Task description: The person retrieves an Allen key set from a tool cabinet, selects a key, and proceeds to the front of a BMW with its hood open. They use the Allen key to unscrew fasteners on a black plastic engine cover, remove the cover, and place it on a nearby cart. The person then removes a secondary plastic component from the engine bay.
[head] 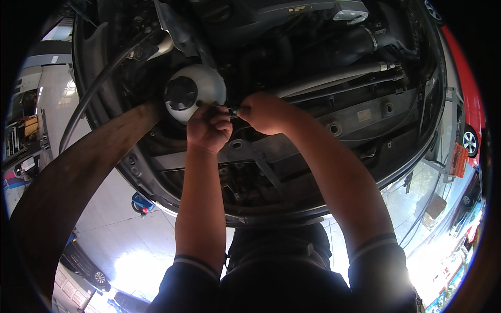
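In an open car engine bay, my left hand (209, 128) is at the lower right edge of a whitish coolant expansion tank (213, 84) with a black cap (181, 93). Its fingers are curled around something small and dark, mostly hidden. Just right of it, my right hand (268, 113) pinches a thin tool with a greenish part (234, 111) showing between the hands. The tool's exact kind is unclear. A fine light line runs from it towards the left fingers.
A long brown board-like piece (90, 160) slants into the bay beside the tank. A black hose (92, 86) curves over the left fender. Behind the front crossmember (358, 117) run thick pipes (336, 78). A blue item (141, 203) lies on the floor; a red car (462, 74) stands right.
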### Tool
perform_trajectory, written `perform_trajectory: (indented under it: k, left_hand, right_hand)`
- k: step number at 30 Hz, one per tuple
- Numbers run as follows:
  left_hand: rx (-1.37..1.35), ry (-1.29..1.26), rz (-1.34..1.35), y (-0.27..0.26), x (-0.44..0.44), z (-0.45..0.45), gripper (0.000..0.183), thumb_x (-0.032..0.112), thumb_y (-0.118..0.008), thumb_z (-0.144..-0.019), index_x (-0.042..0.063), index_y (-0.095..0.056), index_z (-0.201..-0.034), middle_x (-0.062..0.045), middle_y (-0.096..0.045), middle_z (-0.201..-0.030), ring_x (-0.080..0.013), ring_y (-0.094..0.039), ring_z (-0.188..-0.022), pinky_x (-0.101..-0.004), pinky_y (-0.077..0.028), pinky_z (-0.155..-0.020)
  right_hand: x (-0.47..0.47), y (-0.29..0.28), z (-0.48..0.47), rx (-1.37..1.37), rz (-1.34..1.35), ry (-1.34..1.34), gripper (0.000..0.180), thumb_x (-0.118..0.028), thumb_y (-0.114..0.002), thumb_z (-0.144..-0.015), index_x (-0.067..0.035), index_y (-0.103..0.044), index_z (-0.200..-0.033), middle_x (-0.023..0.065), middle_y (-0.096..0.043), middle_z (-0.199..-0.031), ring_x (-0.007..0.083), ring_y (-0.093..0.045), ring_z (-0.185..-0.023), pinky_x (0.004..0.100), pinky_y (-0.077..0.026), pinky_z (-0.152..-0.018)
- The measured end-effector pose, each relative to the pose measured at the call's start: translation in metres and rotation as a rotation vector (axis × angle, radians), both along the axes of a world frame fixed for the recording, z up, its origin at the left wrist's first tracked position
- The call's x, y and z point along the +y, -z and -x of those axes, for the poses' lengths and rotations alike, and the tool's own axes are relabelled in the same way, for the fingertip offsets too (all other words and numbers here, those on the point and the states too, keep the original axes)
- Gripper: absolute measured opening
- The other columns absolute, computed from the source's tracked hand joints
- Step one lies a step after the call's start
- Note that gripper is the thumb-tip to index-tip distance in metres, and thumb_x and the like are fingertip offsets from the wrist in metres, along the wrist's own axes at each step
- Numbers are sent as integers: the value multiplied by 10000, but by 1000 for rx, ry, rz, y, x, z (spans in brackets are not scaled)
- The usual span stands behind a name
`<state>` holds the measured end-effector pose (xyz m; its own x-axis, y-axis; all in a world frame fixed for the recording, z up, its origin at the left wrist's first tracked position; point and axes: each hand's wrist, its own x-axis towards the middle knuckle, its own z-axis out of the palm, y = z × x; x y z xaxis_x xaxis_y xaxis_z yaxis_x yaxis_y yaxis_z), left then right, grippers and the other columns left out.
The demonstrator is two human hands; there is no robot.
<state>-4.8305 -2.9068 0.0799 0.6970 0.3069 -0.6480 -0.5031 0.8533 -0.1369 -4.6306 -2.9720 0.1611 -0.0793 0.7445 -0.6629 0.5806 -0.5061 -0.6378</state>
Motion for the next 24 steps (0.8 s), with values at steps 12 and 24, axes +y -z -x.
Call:
perform_trajectory:
  k: [12, 24]
  left_hand:
    - [12, -46, -11, -12, -5, -5, 219, 188, -428, -966, 8, -552, -970, -39, -560, -841, -99, -471, -604, -257, -371, -566]
    - [45, -31, -112, -8, -8, 3, 298, 212, -456, -1014, -4, -491, -1217, -136, -617, -1067, -178, -585, -774, -324, -519, -701]
  right_hand:
    - [-18, -8, 14, -197, -105, -10, 337, -333, -484, -997, -36, -622, -1078, 162, -688, -1000, 322, -673, -949, 446, -535, -805]
    - [-46, -5, 26, -95, -101, 132, 319, -313, -509, -973, -38, -587, -1115, 168, -684, -993, 364, -661, -963, 459, -532, -823]
